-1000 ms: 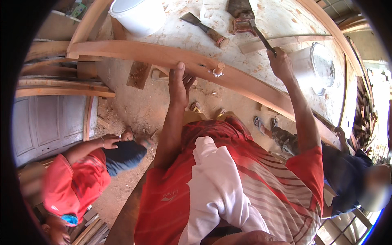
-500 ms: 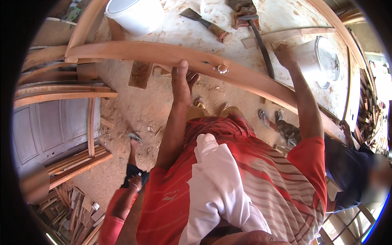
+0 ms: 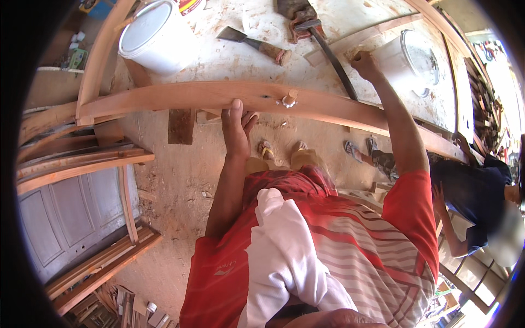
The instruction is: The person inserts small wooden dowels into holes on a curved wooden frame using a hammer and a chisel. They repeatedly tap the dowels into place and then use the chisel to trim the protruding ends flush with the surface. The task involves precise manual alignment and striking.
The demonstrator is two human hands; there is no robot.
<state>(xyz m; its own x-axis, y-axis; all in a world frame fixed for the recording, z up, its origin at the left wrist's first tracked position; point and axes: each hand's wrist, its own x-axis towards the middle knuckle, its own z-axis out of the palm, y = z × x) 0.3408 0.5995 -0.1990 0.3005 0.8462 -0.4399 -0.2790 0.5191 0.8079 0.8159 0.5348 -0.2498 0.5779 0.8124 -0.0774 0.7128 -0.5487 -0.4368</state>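
Observation:
My left hand grips the near edge of a long wooden rail, thumb on its face. A short dowel ringed with white paste sticks out of the rail. Beyond it, my right hand has curled fingers beside a translucent bucket; I cannot make out what, if anything, it holds. Left of that hand lies a long dark bar, its upper end at a rusty red-brown tool. A chisel with a wooden handle lies on the white board.
A white lidded bucket stands upper left. A co-worker in dark blue is at the right, a hand near the rail's end. Stacked wooden frames and a panelled door are at left, over a dusty floor with offcuts.
My right hand has released the dark bar and moved slightly up beside the bucket. My left hand still holds the rail. The co-worker in red at left has moved out of view.

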